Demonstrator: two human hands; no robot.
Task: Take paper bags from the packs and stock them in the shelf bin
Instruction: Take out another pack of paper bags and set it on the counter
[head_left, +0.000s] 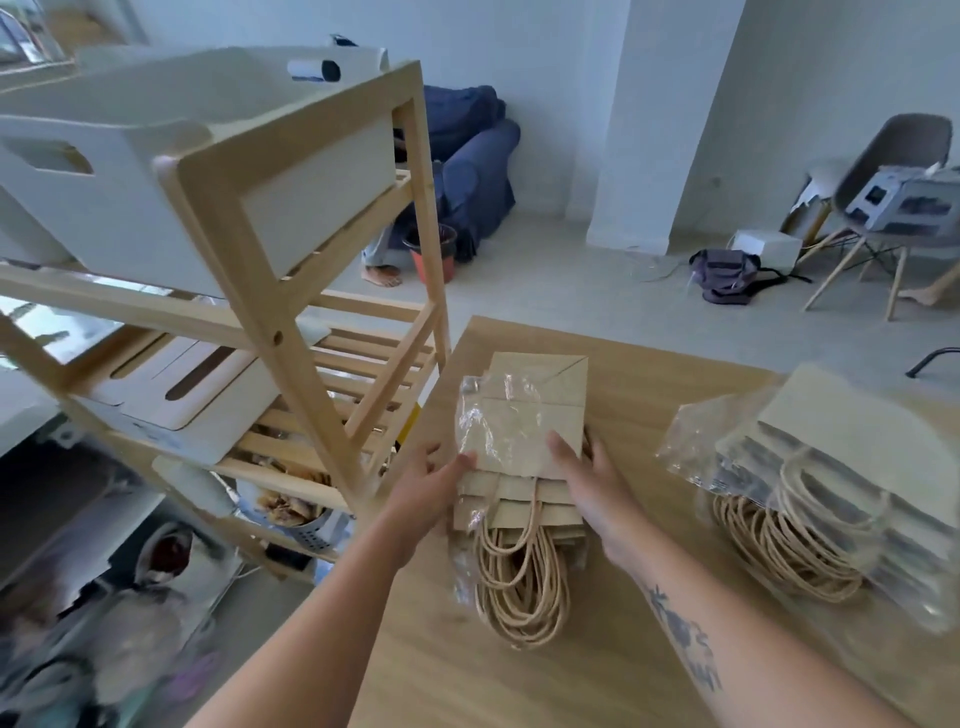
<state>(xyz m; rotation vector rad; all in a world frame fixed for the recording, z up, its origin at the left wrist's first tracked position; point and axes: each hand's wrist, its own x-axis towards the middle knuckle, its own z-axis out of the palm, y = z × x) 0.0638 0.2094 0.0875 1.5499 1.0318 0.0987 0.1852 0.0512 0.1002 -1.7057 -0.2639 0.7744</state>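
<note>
A pack of brown paper bags (524, 415) with twine handles lies on the wooden table (649, 395), partly covered by loose clear plastic wrap. My left hand (431, 483) rests against the stack's left edge. My right hand (587, 483) lies on its right side, fingers spread over the top bag. A second pack of bags (826, 478) in clear plastic lies to the right. The white shelf bin (171, 171) sits on the top level of the wooden shelf (270, 291) at the left.
White lidded boxes (176, 384) sit on the shelf's middle level, and a grey perforated container (317, 530) lower down. A person sits by a blue armchair (467, 156) at the back. A grey chair (883, 171) with boxes stands at the far right.
</note>
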